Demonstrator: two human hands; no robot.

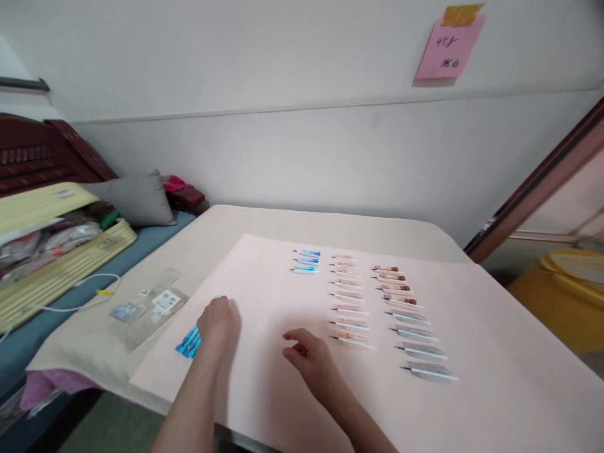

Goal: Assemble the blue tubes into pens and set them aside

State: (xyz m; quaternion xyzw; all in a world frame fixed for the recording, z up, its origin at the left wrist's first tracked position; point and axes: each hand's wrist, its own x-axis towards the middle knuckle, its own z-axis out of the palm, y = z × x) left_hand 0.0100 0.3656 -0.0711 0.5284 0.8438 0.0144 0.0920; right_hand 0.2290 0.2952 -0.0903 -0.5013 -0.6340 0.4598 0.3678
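My left hand (216,322) is on the left part of the pink sheet, its fingers bent down and closed. It covers part of a group of blue pen-like sticks (189,341); pale ends show just past the fingers, and what they grip is hidden. My right hand (311,362) hovers near the sheet's middle, thumb and index finger curved apart with nothing between them. To its right lies a column of slim dark-tipped sticks with pink patterned parts (349,307). Farther right are brown ones (396,288) and grey ones (418,332). Three blue sticks (306,260) lie at the back.
The pink sheet (268,283) covers much of a cream-topped table (321,220). Clear plastic packets with labels (164,302) lie at the left. Beyond are a white cable (89,307), a grey cushion (141,198) and a yellow case (108,242). A yellow bin (557,302) stands right.
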